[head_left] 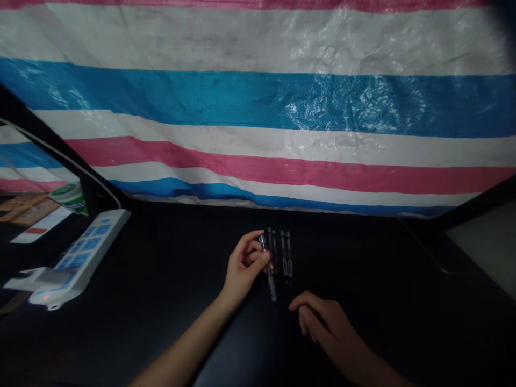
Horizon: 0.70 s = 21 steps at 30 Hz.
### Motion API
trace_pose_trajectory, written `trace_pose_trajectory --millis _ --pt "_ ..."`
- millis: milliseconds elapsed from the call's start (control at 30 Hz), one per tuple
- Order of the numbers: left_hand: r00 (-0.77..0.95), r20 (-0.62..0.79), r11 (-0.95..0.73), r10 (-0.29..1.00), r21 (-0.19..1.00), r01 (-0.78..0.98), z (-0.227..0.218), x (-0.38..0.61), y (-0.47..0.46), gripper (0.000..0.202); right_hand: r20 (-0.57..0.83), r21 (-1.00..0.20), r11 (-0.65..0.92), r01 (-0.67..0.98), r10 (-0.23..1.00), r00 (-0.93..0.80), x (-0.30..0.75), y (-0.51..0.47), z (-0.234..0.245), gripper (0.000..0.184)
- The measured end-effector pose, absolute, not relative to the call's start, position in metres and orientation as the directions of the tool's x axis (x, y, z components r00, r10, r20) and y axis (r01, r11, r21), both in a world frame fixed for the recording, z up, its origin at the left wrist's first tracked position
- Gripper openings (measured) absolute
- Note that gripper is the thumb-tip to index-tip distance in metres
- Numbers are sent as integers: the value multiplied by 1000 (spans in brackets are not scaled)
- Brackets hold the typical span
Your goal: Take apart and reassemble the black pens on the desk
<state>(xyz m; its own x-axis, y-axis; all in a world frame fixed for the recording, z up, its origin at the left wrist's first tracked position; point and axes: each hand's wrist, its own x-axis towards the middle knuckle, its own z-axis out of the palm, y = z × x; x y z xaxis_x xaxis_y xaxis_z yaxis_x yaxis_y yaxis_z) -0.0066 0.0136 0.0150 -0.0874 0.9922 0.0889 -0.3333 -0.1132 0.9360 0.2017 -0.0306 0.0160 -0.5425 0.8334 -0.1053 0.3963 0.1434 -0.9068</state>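
My left hand [246, 263] is closed around a pen [271, 287], pinching its clear barrel between thumb and fingers. The pen tilts slightly, its grey part pointing down toward me. Just right of it, several similar slim pens lie side by side on the black table, among them a pen with a pale clip mark [289, 263]. My right hand [320, 320] hovers lower right of the pens, fingers loosely bent and apart, with nothing visible in it. Its index fingertip is near the lower end of the held pen but not touching it.
A white power strip [97, 244] with a lit red light and a plugged-in white adapter [40, 279] lies at left. Behind it are a green and white tub [70, 198] and a white card [42, 226]. A striped plastic sheet [258, 102] hangs along the black table's [169, 322] far edge.
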Motion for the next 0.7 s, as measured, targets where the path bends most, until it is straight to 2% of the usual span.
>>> trace_pose_trajectory --millis 100,267,433,700 --pt "-91 91 -115 992 942 -315 16 -6 13 41 -110 -909 137 394 832 -544 202 -29 16 30" --pt "-111 94 -125 989 937 -325 14 -5 13 51 -100 -903 151 403 838 -536 201 -29 15 28" --pt "-148 95 -137 984 942 -307 12 -5 13 42 -107 -896 153 416 837 -537 202 -31 16 26" --pt "-144 81 -120 986 951 -285 13 -5 13 44 -80 -886 190 424 837 -541 202 -30 19 25"
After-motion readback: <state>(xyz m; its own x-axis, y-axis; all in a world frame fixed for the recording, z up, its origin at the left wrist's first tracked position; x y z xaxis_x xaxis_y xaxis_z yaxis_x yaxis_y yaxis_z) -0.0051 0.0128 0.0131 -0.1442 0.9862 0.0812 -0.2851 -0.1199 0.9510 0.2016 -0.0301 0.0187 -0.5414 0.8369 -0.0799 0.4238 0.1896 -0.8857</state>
